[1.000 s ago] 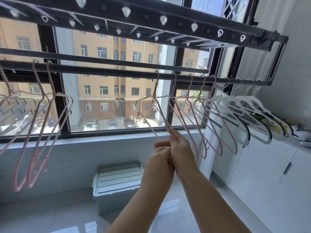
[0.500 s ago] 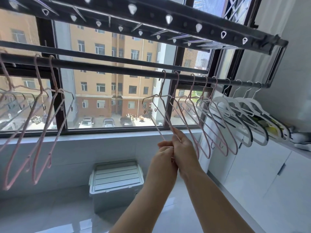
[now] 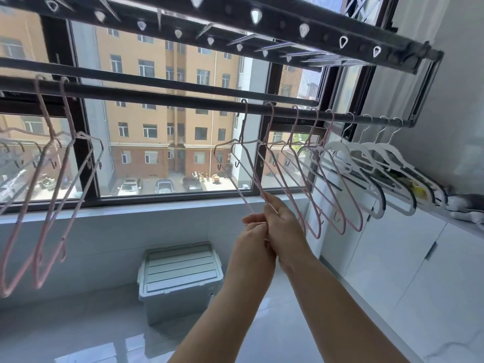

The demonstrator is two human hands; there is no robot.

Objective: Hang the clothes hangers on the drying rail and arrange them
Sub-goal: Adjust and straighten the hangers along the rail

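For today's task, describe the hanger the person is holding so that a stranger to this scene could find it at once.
Find the dark drying rail running across the window, then the row of pink hangers on its right half. The held hanger is the leftmost of that row; unlike its neighbours, its lower end is gripped by the left hand and right hand.

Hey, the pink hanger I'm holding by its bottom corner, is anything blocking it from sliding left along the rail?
Nothing visible. The held pink hanger has bare rail to its left until the two pink hangers far left.
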